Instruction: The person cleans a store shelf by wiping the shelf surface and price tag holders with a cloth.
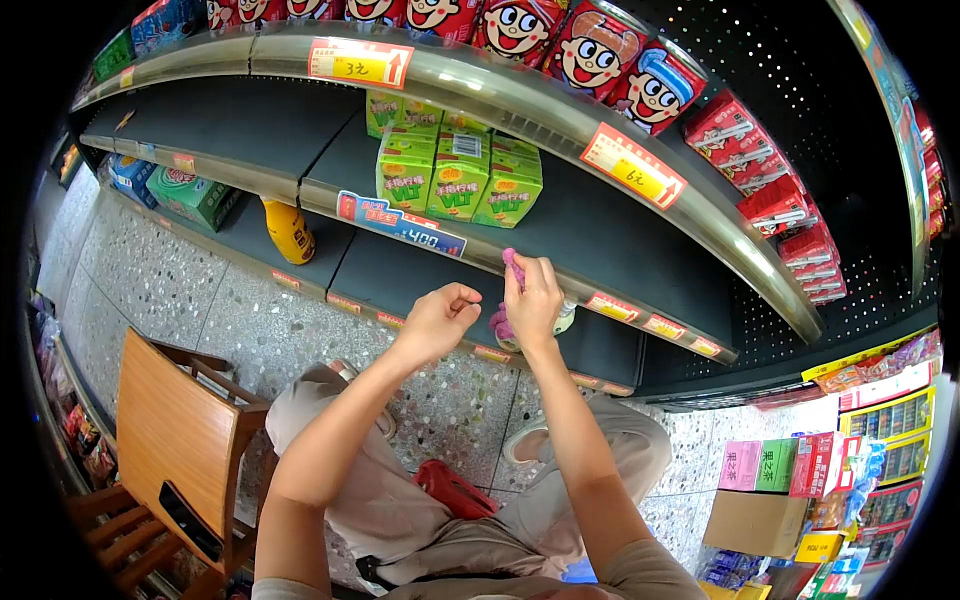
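Note:
My right hand [535, 300] is closed on a pink cloth [511, 262], in front of the edge of the middle shelf [480, 250]. My left hand [437, 318] is held beside it with curled fingers; whether anything is between its fingertips is too small to tell. Behind my right hand, on the lower shelf, a light-coloured bottle [566, 318] is partly hidden, with more pink material [500, 322] at its left. Green drink cartons [458, 175] stand on the middle shelf above my hands. A yellow bottle [289, 232] is further left on the lower shelf.
Red cans [515, 28] line the top shelf, with red cartons [745, 150] at its right. A wooden chair [175, 430] holding a black phone [190, 515] stands at the left. A red object [455, 488] lies between my legs. Boxed goods [755, 520] are piled at the lower right.

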{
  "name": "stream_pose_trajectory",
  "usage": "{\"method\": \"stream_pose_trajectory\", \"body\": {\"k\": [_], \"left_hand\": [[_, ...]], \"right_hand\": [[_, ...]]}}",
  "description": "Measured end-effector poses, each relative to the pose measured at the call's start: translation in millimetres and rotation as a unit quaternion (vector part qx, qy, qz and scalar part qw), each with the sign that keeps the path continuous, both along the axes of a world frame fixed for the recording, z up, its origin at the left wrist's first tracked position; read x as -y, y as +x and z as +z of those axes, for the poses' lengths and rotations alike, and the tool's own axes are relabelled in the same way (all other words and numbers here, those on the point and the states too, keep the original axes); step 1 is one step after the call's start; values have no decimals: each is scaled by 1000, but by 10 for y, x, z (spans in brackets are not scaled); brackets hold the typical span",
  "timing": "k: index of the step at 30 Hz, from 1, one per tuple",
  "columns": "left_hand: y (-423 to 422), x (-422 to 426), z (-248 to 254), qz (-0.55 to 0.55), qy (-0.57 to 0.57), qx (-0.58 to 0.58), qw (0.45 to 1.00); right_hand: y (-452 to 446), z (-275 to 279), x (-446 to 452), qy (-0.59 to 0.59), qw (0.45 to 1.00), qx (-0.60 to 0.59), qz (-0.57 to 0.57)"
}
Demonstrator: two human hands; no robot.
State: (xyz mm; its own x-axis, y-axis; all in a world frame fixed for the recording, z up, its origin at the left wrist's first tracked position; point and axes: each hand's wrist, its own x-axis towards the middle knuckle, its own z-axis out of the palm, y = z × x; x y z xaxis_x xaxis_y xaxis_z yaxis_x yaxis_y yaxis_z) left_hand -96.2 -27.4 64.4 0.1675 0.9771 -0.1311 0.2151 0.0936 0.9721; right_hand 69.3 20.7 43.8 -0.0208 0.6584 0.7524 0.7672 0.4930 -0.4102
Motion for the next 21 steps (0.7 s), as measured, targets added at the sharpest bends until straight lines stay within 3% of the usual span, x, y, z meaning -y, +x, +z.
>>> {"method": "stream_pose_trajectory", "body": {"k": [8, 21], "left_hand": [[23, 7, -9, -3, 3, 20, 1000], [-98, 36, 31, -18, -10, -15, 1000]], "right_hand": [[276, -12, 97, -21, 998, 10, -58], [243, -17, 82, -17, 999, -1, -43]]}}
